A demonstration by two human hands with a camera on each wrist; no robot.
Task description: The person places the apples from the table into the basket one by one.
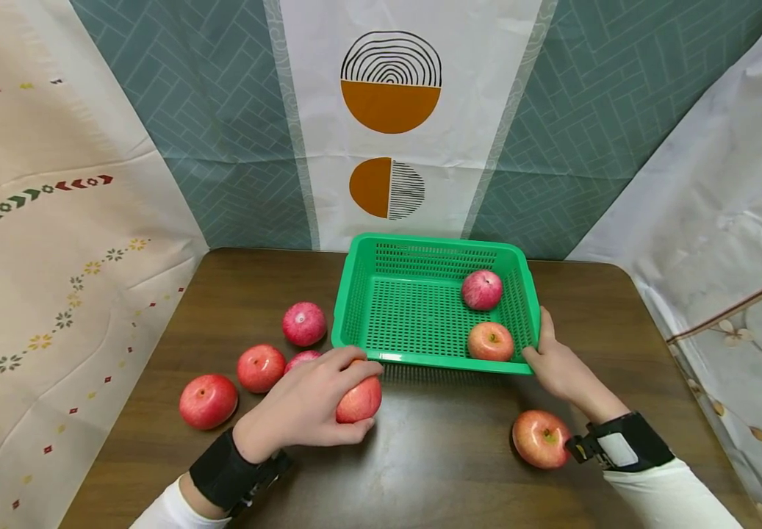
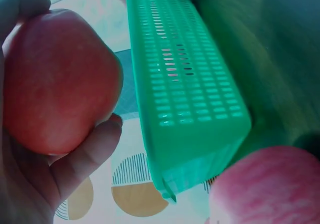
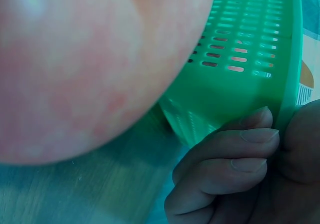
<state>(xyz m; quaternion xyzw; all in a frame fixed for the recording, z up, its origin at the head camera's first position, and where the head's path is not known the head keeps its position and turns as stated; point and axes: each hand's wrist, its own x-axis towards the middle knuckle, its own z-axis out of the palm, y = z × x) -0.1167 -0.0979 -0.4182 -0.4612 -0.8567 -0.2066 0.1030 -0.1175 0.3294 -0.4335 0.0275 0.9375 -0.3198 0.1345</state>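
My left hand (image 1: 317, 404) grips a red apple (image 1: 359, 399), fingers over its top and thumb along its near side. In the left wrist view that apple (image 2: 62, 81) sits beside the wall of the green basket (image 2: 195, 98). My right hand (image 1: 559, 365) holds the basket (image 1: 433, 359) by its front right corner. Curled fingers (image 3: 225, 169) show at the rim in the right wrist view. Inside the basket, on its right side, lie a dark pink apple (image 1: 482, 289) and a paler red apple (image 1: 490, 342).
Left of the basket on the brown table (image 1: 433, 470) are a dark pink apple (image 1: 304, 323), two red apples (image 1: 261, 368) and another pink one (image 1: 301, 359) partly hidden by my left hand. A red-yellow apple (image 1: 541, 438) lies near my right wrist. Cloth hangs behind.
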